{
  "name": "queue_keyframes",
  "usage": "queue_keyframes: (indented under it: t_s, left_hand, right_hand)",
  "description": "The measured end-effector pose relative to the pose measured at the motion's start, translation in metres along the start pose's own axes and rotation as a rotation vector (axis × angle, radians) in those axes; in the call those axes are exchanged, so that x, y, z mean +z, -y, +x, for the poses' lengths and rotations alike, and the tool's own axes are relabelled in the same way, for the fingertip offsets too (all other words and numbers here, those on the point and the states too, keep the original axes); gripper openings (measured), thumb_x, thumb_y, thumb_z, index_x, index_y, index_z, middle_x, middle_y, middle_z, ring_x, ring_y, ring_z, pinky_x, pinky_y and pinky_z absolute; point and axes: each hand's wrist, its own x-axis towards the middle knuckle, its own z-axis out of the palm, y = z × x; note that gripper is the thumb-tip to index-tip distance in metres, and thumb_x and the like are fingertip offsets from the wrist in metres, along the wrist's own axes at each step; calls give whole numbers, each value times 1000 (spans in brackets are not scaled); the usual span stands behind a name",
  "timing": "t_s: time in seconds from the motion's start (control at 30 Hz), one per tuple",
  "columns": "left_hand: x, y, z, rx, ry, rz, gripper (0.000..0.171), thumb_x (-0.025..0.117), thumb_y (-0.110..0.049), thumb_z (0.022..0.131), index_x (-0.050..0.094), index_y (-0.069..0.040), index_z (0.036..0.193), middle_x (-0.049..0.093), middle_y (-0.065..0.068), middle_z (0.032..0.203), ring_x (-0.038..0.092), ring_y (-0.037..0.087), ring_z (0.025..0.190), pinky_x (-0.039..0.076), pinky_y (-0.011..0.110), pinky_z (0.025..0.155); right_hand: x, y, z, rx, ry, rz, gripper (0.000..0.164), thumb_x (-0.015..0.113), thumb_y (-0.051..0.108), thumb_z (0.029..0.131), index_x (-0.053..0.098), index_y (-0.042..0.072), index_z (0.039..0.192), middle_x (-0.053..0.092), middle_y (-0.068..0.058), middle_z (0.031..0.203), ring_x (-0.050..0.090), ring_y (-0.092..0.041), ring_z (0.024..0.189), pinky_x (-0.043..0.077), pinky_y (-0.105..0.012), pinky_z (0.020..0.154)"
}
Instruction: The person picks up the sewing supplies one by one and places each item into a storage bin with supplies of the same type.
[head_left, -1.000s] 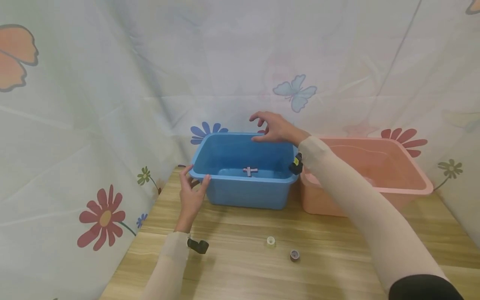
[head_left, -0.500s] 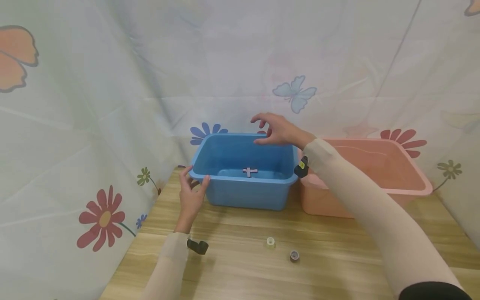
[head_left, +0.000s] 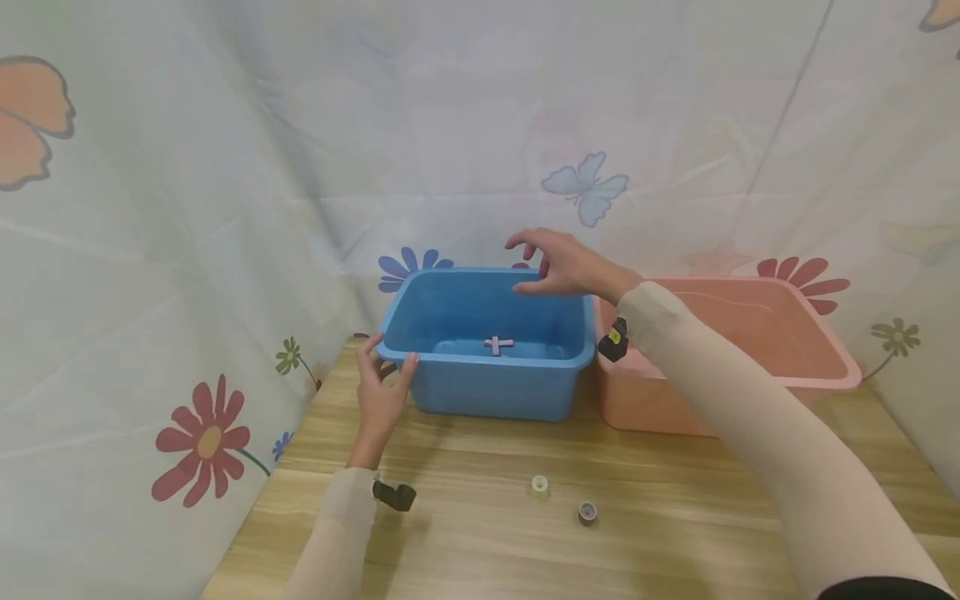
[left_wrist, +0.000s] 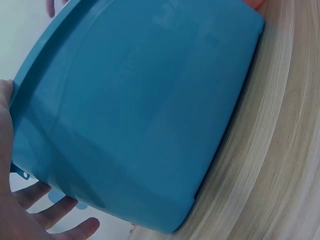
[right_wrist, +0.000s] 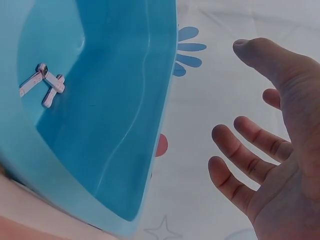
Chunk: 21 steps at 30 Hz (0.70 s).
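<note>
A blue plastic tub (head_left: 487,387) stands on the table. My left hand (head_left: 381,400) holds its front left corner, thumb at the front rim and fingers along the left side. In the left wrist view, the tub's front wall (left_wrist: 140,105) fills the middle and some fingers (left_wrist: 55,212) lie against the end wall. Above the back right of the tub, my right hand (head_left: 562,265) hovers with nothing in it, fingers spread and loosely bent. Small pale pink bar-shaped pieces with dark ends (right_wrist: 53,82) lie crossed on the tub's floor; their kind is unclear.
A pink tub (head_left: 675,408) stands to the right, partly hidden by the right forearm. On the wooden table (head_left: 465,533) in front lie a small pale ring-shaped piece (head_left: 540,485) and a dark one (head_left: 587,512). A flowered curtain (head_left: 450,125) hangs behind.
My right hand has drifted slightly right and down, staying above the blue tub. My left hand keeps its place on the corner. The things in the tub and on the table have not moved.
</note>
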Motion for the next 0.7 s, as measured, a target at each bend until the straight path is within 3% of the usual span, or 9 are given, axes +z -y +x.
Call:
queue_keyframes:
  t_s: [0.13, 0.33, 0.53, 0.7]
  left_hand:
    - [1, 26, 9, 9, -13, -5, 75, 72, -37, 97, 28, -25, 157, 42, 19, 156, 55, 44, 127, 51, 62, 96]
    - [1, 27, 9, 31, -26, -2, 72, 73, -44, 95, 32, -30, 153, 46, 15, 153, 57, 41, 124, 53, 61, 94]
    - [1, 29, 11, 18, -28, -8, 73, 74, -39, 95, 31, -28, 154, 45, 15, 154, 57, 41, 125, 52, 61, 95]
    - [0, 10, 4, 12, -23, -12, 73, 72, -29, 97, 30, -17, 155, 43, 23, 154, 55, 48, 125, 51, 64, 95]
  right_hand:
    - [-1, 2, -2, 4, 2, 4, 69, 84, 32, 86, 51, 20, 145, 59, -6, 121, 65, -21, 92, 60, -33, 78]
    - [-1, 4, -3, -6, 6, 8, 69, 83, 32, 86, 51, 20, 146, 60, -7, 121, 65, -22, 92, 60, -34, 79]
    - [0, 4, -4, -18, 7, 3, 70, 84, 33, 85, 51, 21, 146, 61, -4, 120, 65, -20, 92, 59, -33, 78]
    - [1, 3, -5, -28, 5, -2, 70, 83, 35, 86, 50, 22, 146, 61, -3, 119, 65, -18, 90, 59, -31, 77]
